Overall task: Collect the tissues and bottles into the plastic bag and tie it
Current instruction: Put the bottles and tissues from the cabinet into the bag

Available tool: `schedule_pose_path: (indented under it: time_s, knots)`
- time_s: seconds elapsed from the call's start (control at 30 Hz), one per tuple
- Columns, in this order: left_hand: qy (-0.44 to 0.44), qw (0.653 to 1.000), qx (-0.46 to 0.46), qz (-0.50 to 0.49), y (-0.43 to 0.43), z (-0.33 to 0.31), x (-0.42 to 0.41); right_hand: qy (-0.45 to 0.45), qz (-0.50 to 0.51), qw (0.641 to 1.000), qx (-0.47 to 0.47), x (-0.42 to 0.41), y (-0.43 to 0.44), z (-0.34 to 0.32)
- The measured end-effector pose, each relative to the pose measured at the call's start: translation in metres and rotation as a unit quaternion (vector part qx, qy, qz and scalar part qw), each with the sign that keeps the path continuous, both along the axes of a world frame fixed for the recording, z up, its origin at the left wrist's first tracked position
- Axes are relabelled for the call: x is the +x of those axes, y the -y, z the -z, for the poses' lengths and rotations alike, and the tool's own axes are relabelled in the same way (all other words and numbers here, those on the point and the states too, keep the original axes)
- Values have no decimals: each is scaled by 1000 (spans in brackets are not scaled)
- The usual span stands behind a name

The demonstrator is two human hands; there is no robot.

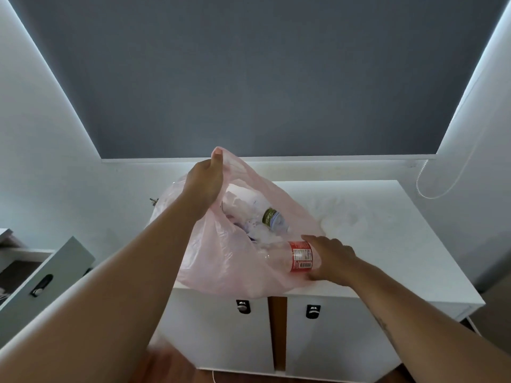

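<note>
My left hand (pixel 204 186) pinching up the rim of the pink plastic bag (pixel 221 261), bag at the desk's (pixel 387 230) front left corner, my right hand (pixel 333 259) gripping a red-labelled bottle (pixel 300 257) at its mouth, tissues (pixel 237 201) inside

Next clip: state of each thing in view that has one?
Bag: open, untied, on the cabinet.
Red-label bottle: lying at the bag's mouth.
Green-label bottle: inside the bag.
Left hand: holds the bag's handle up.
Right hand: grips the red-label bottle.
Drawer: open.
Cabinet doors: shut.

Single head-worn wide-angle view, forward and down from close above the white cabinet top (pixel 373 217).
</note>
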State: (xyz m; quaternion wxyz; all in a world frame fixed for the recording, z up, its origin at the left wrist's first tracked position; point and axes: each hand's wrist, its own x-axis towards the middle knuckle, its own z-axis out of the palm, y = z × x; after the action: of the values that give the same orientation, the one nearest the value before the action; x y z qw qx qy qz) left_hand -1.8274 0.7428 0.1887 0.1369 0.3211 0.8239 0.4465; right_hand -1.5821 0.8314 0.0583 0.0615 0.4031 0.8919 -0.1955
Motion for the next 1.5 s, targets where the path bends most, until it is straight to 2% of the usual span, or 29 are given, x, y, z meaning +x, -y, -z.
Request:
schedule_pose_path:
  time_s: [0.07,0.2,0.37,0.43,0.5,0.57,0.63,0.7,0.8,0.93,1.03,1.23,1.37,1.5]
  knots:
    - [-5,1000,2,2,2,0,-2,-42,0,999,27,4,0,8]
    - [-20,1000,5,-1,3,-2,-5,-205,56,975,-57,7,3,1]
    - [-23,1000,12,-3,3,2,-6,-240,113,964,26,-43,11,-16]
    - [-21,1000,14,-2,3,2,-4,-295,129,945,-53,-73,18,-12]
    - [-16,1000,17,-1,2,2,-2,-327,98,932,-122,-90,26,-4]
    - [-14,1000,16,6,1,6,-1,-334,65,932,-126,-86,31,1]
    - [-20,1000,19,11,-1,14,0,-343,72,934,-76,-69,27,2]
    - [-33,999,22,11,-5,24,-1,-309,107,944,42,-46,14,2]
    - [-50,998,28,-1,-14,38,2,-207,123,952,187,-9,-19,6]
    - [-68,997,38,-23,-34,48,5,-39,142,964,223,27,-68,22]
    - [-85,995,30,-48,-50,52,0,20,136,967,213,34,-103,35]
    - [-92,990,11,-111,-76,59,-9,45,118,987,97,21,-145,66]
    - [-92,986,-7,-136,-85,64,-10,-69,70,972,212,19,-136,89]
    - [-93,985,-10,-142,-86,56,-8,-123,82,972,183,23,-144,85]
